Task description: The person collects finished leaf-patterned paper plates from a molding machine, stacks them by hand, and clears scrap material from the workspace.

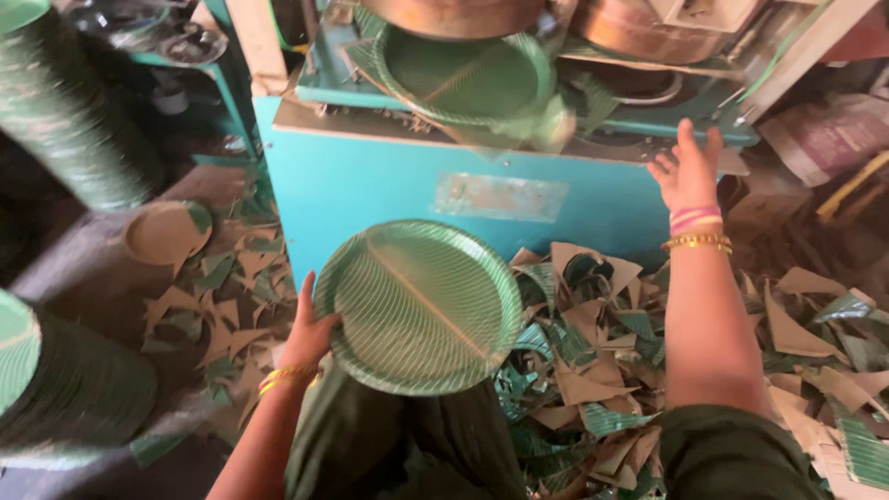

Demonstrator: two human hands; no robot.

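Observation:
My left hand [308, 333] grips the left rim of a round green striped paper plate [421, 306], held tilted above my lap. My right hand [687, 168] is raised with fingers spread, holding nothing, close to the right end of the blue press machine [370, 185]. Bangles sit on both wrists. On the machine's bed lies another green plate [468, 79], blurred, under a round metal die [454, 14].
Heaps of green and tan paper offcuts [593, 370] cover the floor at right and left. Tall stacks of green plates [60, 111] lie at the left, another stack [56, 389] at lower left. A tan disc [162, 231] rests on the floor.

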